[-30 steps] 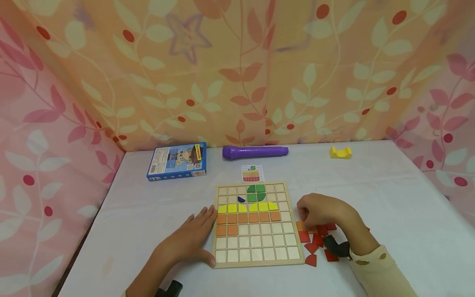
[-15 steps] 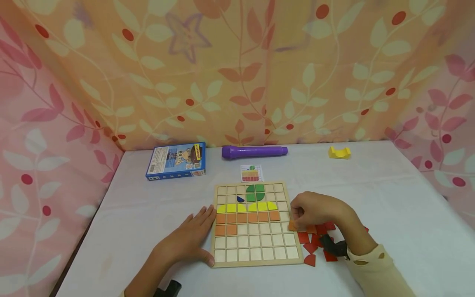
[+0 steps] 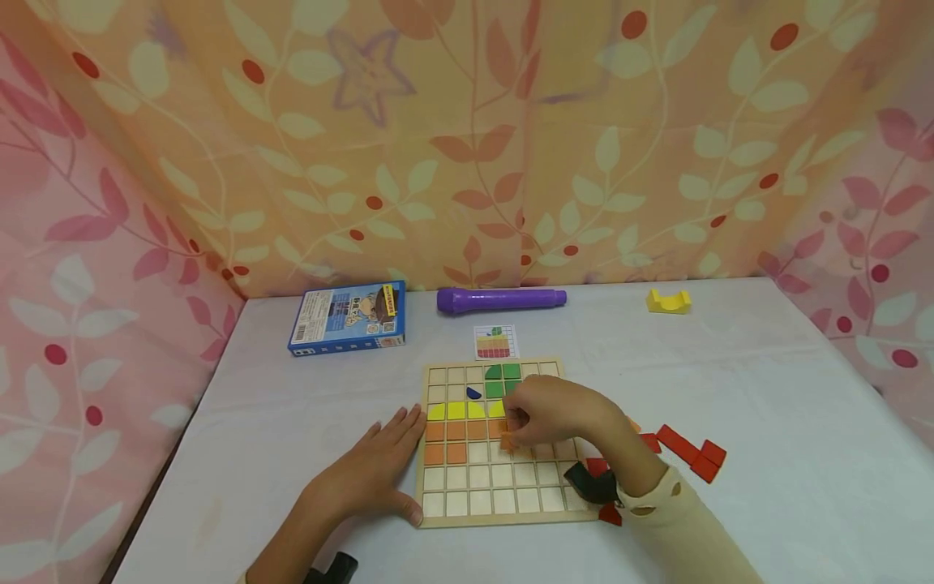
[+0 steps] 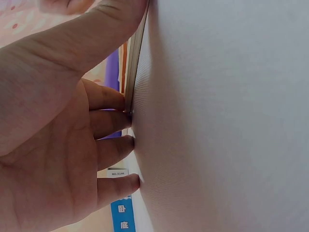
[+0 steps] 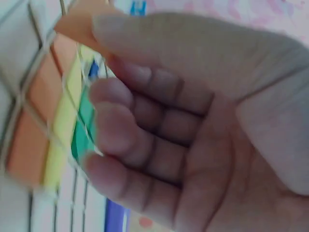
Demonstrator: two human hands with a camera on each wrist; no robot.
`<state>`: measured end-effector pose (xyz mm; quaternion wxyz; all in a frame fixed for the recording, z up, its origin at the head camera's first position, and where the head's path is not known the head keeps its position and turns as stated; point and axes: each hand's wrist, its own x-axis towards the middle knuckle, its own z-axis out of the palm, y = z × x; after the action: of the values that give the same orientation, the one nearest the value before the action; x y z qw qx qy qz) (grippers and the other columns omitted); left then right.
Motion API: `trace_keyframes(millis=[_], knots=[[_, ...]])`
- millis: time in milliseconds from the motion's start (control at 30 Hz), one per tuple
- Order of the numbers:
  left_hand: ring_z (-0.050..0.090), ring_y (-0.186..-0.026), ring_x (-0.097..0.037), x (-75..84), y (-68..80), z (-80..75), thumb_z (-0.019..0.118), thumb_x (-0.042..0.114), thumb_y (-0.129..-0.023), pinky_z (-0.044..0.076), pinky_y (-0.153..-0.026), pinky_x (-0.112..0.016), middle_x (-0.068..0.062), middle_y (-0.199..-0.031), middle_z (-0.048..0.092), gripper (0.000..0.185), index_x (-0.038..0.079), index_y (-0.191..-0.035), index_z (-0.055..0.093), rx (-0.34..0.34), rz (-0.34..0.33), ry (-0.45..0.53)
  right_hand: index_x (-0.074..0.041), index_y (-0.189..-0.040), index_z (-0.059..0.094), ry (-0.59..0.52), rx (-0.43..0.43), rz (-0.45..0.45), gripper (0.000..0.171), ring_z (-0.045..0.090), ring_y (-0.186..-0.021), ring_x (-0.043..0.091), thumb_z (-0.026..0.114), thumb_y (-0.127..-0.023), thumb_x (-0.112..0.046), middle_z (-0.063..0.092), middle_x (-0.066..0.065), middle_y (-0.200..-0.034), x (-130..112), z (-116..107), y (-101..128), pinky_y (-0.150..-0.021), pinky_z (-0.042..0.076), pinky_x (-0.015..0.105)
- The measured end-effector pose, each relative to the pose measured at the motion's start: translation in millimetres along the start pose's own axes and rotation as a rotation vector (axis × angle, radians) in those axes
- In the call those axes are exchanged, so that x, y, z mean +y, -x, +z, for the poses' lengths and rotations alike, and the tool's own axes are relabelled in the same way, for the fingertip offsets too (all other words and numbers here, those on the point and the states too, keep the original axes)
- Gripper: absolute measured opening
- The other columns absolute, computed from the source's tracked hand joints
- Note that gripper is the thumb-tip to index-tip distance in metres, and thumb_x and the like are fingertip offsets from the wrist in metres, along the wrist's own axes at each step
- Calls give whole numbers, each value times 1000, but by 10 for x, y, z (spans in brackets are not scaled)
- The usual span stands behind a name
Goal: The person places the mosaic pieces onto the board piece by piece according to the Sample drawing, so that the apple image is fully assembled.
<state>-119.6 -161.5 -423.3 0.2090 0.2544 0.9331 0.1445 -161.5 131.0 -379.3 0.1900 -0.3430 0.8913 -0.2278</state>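
Observation:
A wooden grid board (image 3: 511, 516) lies on the white table, with green, yellow, orange and one small dark blue tile (image 3: 473, 393) in its cells. My left hand (image 3: 372, 470) lies flat with fingers spread, fingertips and thumb against the board's left edge. In the left wrist view the straight fingers (image 4: 116, 191) meet the tabletop beside that edge. My right hand (image 3: 554, 412) is over the middle of the board, pinching an orange square tile (image 5: 84, 21) between thumb and forefinger. Its other fingers are curled in. It hides several cells and tiles beneath it.
Red tiles (image 3: 679, 444) lie loose right of the board, partly behind the right forearm. Behind the board is a small pattern card (image 3: 496, 342). Farther back are a blue box (image 3: 349, 316), a purple microphone-shaped stick (image 3: 503, 299) and a yellow block (image 3: 668, 302).
My right hand has moved left from the loose tiles beside the board to above its middle, carrying an orange tile. The left hand has stayed at the board's edge.

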Motion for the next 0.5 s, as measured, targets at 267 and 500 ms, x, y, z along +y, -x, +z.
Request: trace_keyframes(millis=[267,500], knots=[[10,-152,-32,-1,1,0,85,64,-58,18,-118,-58,-12,-165,16,132,3,-158,25,-9,-4,8,-19,-66,54,176,110,-8,32,43,-59,8,78,-87,-18,46,-10,-61,-227,254,-252,-53,36,24],[11,-152,-32,-2,5,-6,85,64,-58,18,-118,-58,-12,-165,17,132,2,-158,26,-4,2,7,-19,-65,54,181,139,29,31,45,-57,9,78,-84,-15,48,-9,-60,-308,355,-290,-50,38,25]])
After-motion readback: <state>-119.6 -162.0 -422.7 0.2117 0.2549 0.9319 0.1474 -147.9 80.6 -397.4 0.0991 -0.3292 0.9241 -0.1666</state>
